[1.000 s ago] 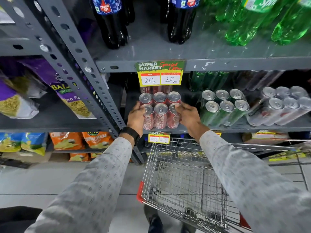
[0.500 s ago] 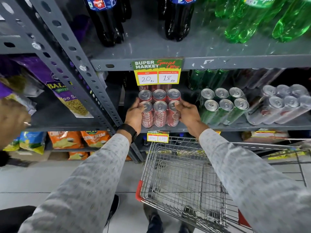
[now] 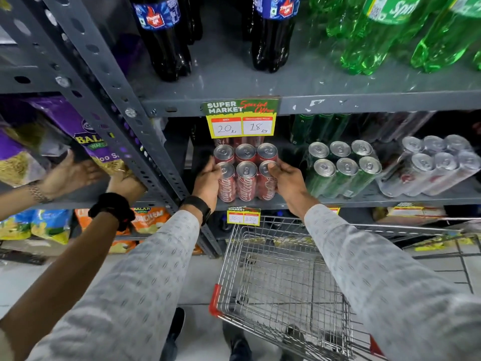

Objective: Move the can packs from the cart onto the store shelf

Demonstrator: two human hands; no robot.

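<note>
A shrink-wrapped pack of red cola cans (image 3: 246, 171) rests on the grey middle shelf (image 3: 338, 198), under a yellow price tag. My left hand (image 3: 208, 183) grips its left side and my right hand (image 3: 287, 182) grips its right side. To the right on the same shelf lie a pack of green cans (image 3: 341, 168) and a pack of silver cans (image 3: 437, 165). The wire cart (image 3: 281, 282) stands below my arms, and no packs are visible in its basket.
Another person's two hands (image 3: 78, 175) reach into the snack shelf at the left, by purple bags (image 3: 86, 136). Dark cola bottles (image 3: 166, 37) and green bottles (image 3: 390, 29) stand on the shelf above. A slotted grey upright (image 3: 125, 100) separates the bays.
The red can pack has slid slightly deeper onto the shelf with both my hands on it. Another person's arms have come in from the left toward the snack bags.
</note>
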